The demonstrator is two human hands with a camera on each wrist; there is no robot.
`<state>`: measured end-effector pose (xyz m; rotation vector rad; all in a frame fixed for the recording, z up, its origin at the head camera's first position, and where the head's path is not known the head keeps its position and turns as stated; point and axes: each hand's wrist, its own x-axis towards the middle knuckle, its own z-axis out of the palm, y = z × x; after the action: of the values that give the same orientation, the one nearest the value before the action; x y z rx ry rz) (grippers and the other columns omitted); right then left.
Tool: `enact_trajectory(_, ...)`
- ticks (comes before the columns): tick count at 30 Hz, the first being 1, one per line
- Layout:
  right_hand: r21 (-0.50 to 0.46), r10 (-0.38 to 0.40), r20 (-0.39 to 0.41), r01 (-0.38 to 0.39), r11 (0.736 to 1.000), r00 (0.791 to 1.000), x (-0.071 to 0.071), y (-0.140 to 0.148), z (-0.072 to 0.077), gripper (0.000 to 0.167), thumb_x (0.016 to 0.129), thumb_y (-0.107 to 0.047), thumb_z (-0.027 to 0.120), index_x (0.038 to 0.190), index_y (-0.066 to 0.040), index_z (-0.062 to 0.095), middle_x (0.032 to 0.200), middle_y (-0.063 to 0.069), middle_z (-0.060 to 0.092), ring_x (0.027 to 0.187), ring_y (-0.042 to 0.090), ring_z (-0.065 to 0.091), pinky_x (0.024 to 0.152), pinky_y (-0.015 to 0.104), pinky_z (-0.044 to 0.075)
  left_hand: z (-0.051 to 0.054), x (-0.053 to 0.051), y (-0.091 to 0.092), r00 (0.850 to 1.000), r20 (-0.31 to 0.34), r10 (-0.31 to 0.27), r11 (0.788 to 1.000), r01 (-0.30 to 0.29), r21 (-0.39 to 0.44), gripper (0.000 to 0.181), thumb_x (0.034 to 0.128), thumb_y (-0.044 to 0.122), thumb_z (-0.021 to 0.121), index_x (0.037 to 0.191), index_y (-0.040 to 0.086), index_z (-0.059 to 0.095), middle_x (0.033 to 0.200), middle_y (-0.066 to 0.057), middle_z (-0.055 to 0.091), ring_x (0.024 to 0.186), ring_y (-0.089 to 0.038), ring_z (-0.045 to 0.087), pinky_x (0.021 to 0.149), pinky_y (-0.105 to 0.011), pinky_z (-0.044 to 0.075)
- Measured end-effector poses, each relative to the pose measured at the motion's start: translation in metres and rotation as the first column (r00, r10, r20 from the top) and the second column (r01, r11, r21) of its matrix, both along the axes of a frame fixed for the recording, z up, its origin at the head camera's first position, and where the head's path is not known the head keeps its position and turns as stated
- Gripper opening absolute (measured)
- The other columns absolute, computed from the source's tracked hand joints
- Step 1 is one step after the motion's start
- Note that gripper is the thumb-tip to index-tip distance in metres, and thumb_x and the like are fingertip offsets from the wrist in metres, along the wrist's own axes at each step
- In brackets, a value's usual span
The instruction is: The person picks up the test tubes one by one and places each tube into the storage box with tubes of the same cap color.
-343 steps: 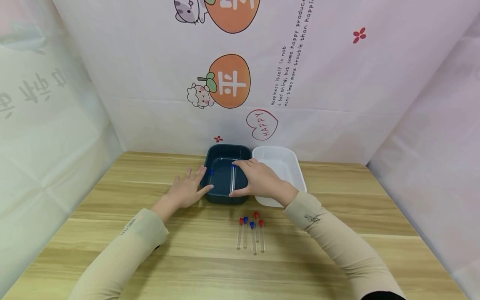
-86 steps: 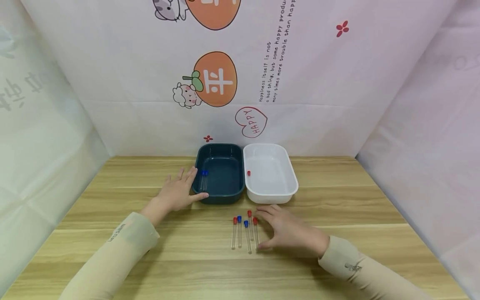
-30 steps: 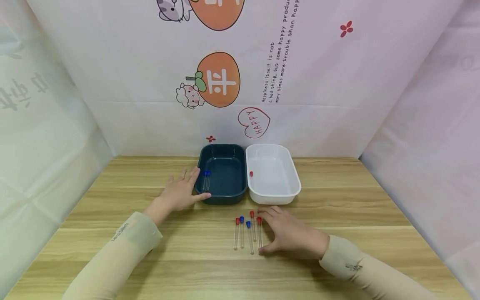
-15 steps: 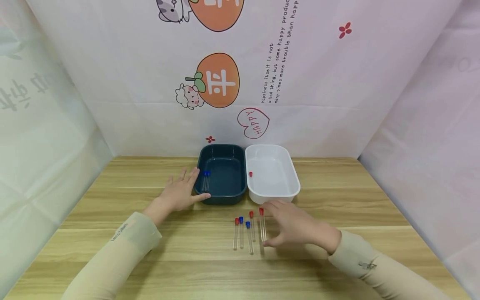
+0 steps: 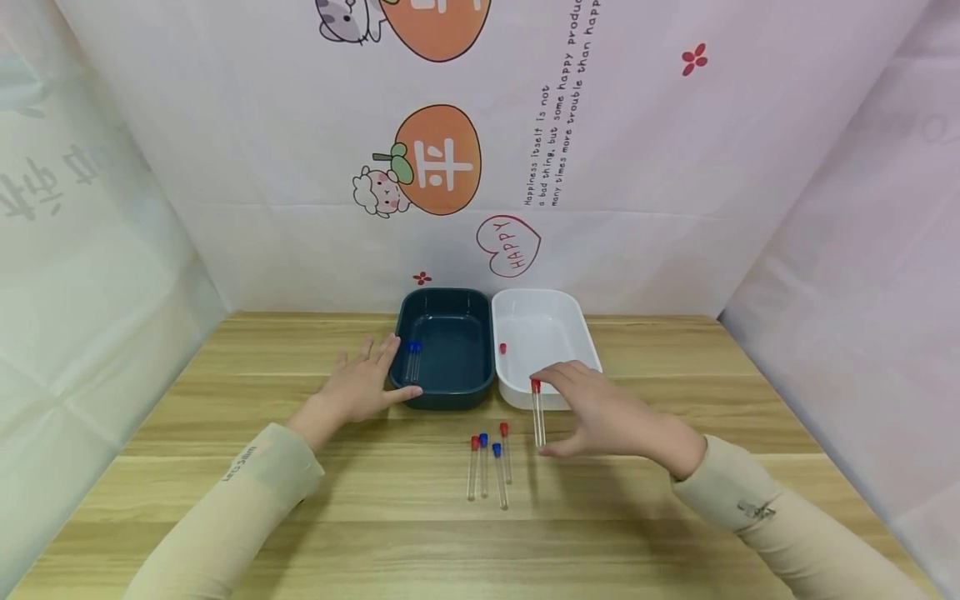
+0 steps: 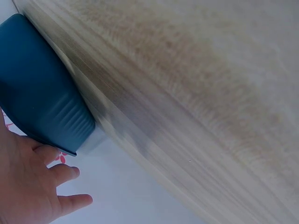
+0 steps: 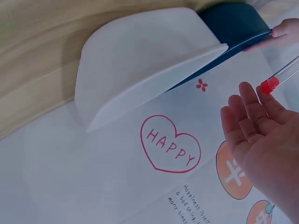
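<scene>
My right hand (image 5: 600, 408) pinches a test tube with a red cap (image 5: 538, 417) between thumb and finger, one at each end. It is raised off the table, by the front wall of the white tray (image 5: 547, 398). In the right wrist view the red cap (image 7: 269, 86) touches a fingertip. My left hand (image 5: 356, 387) rests on the left rim of the dark blue tray (image 5: 450, 400), fingers spread. Two blue-capped test tubes (image 5: 414, 362) lie side by side in that tray. A red cap (image 5: 502, 348) shows at the white tray's left wall; its tube is hard to see.
Two red-capped tubes (image 5: 472, 468) and two blue-capped tubes (image 5: 500, 477) lie on the wooden table (image 5: 360, 533) in front of the trays. The trays stand side by side against a printed white cloth (image 5: 637, 258).
Two blue-capped tubes lie in the dark tray; earlier my right hand held one over it. In the last second, my right hand lifted a red-capped tube off the table toward the white tray.
</scene>
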<state>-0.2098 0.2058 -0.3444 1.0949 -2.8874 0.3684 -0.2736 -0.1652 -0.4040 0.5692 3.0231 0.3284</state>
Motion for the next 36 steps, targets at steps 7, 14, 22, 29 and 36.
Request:
enact_trajectory(7, -0.053, 0.023, -0.026, -0.024, 0.998, 0.999, -0.015, 0.004, 0.005, 0.089, 0.074, -0.042, 0.092, 0.141, 0.001, 0.053, 0.137, 0.014, 0.058, 0.127, 0.034, 0.052, 0.108, 0.052, 0.043, 0.0, 0.0, -0.001, 1.0, -0.001, 0.002, 1.0, -0.002, -0.001, 0.105, 0.0948, 0.075, 0.049, 0.164, 0.003, 0.015, 0.168, -0.016, 0.018, 0.153, -0.044, 0.011, 0.115, -0.074, 0.01)
enact_trajectory(14, -0.093, -0.011, -0.027, 0.008, 0.996, 1.0, -0.032, 0.007, 0.006, 0.086, 0.075, -0.036, 0.092, 0.141, 0.004, 0.053, 0.136, 0.018, 0.057, 0.125, 0.035, 0.052, 0.108, 0.053, 0.044, 0.001, -0.001, 0.001, 1.0, -0.002, -0.001, 1.0, 0.001, -0.009, 0.105, 0.0949, 0.075, 0.047, 0.164, 0.004, 0.015, 0.169, -0.016, 0.018, 0.154, -0.044, 0.01, 0.115, -0.073, 0.009)
enact_trajectory(22, -0.142, -0.006, -0.02, 0.003, 0.99, 1.0, -0.049, 0.014, 0.003, 0.084, 0.076, -0.034, 0.09, 0.139, 0.007, 0.053, 0.134, 0.021, 0.056, 0.124, 0.037, 0.051, 0.107, 0.056, 0.044, 0.002, 0.0, 0.0, 1.0, 0.01, 0.006, 1.0, -0.006, -0.012, 0.106, 0.0947, 0.076, 0.047, 0.165, 0.004, 0.013, 0.169, -0.016, 0.017, 0.154, -0.044, 0.009, 0.115, -0.073, 0.009)
enact_trajectory(29, -0.148, -0.022, 0.032, 0.027, 0.989, 0.999, -0.062, 0.016, 0.003, 0.085, 0.078, -0.034, 0.089, 0.143, 0.005, 0.05, 0.138, 0.021, 0.055, 0.127, 0.037, 0.049, 0.109, 0.056, 0.042, 0.002, 0.0, 0.0, 1.0, 0.009, 0.006, 1.0, -0.006, -0.021, 0.106, 0.0943, 0.077, 0.046, 0.165, 0.004, 0.013, 0.169, -0.016, 0.017, 0.154, -0.044, 0.01, 0.115, -0.073, 0.009)
enact_trajectory(36, -0.139, -0.021, 0.096, 0.034, 0.99, 0.995, -0.073, 0.017, 0.002, 0.085, 0.083, -0.034, 0.087, 0.147, 0.005, 0.046, 0.14, 0.021, 0.054, 0.128, 0.038, 0.05, 0.109, 0.057, 0.042, 0.001, -0.001, 0.0, 1.0, 0.005, 0.002, 1.0, -0.002, -0.019, 0.107, 0.0938, 0.078, 0.044, 0.165, 0.005, 0.013, 0.169, -0.015, 0.017, 0.153, -0.044, 0.012, 0.115, -0.073, 0.01)
